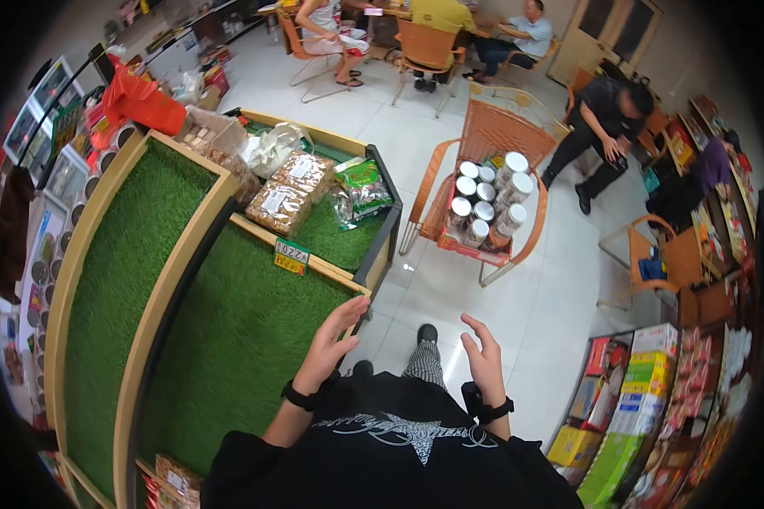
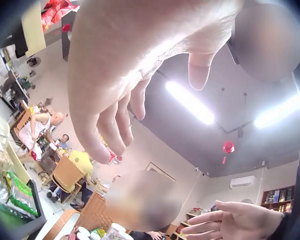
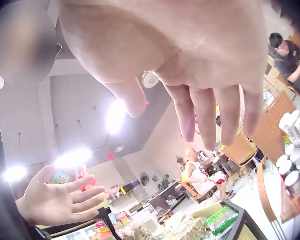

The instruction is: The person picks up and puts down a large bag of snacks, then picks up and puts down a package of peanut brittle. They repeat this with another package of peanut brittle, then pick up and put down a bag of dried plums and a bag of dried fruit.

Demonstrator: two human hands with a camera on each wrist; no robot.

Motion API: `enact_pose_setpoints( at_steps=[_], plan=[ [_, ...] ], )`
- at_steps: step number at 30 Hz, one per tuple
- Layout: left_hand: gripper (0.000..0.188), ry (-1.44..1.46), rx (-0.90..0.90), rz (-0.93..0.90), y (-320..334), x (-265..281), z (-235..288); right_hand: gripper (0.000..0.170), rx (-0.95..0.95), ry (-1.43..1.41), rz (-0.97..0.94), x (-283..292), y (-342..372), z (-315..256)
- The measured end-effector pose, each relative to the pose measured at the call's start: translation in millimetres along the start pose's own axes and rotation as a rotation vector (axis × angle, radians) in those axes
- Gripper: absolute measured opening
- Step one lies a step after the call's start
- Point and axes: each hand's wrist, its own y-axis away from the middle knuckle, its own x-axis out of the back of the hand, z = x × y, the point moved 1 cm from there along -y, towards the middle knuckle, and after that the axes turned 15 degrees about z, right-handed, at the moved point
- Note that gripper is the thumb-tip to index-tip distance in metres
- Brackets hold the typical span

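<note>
My left hand is raised in front of my chest, fingers extended, holding nothing. In the head view it overlaps the near right corner of a display stand lined with green artificial turf. Across from it, my right hand is held up over the tiled floor with its fingers spread and nothing in them. Both palms face inward with a wide gap between them. In the left wrist view, the left hand fills the top, thumb apart from the fingers. The right wrist view shows the right hand with straight fingers.
Clear bags of brown food and a green packet lie in the stand's far section, behind a price tag. A woven chair bears a box of white-lidded canisters. Stacked cartons line the right. Several people sit farther off.
</note>
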Motion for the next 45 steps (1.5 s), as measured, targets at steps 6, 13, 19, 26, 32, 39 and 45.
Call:
enact_pose_setpoints(
  at_steps=[6, 13, 19, 26, 32, 39, 45],
  plan=[
    [0.056, 0.015, -0.071, 0.153, -53, -37, -8, 0.032, 0.186, 0.069, -0.136, 6, -107, 1],
    [0.055, 0.001, -0.1, 0.38, -95, -77, -28, 0.033, 0.394, 0.105, -0.412, -4, -204, -19],
    [0.053, 0.006, -0.065, 0.648, -90, -73, -35, 0.033, 0.378, 0.055, -0.635, -45, -249, -8],
    [0.052, -0.055, -0.045, 0.873, -96, -28, -8, 0.032, 0.443, 0.086, -0.751, -111, -262, -38],
    [0.052, -0.062, -0.04, 0.896, -110, 8, -6, 0.037, 0.438, 0.061, -0.8, -162, -263, -51],
    [0.053, 0.01, 0.088, 0.913, -141, 43, -30, 0.042, 0.252, 0.07, -0.886, -218, -291, -37],
    [0.048, 0.222, 0.186, 1.015, -189, 77, -48, 0.044, 0.38, 0.18, -1.059, -306, -327, -63]
  ],
)
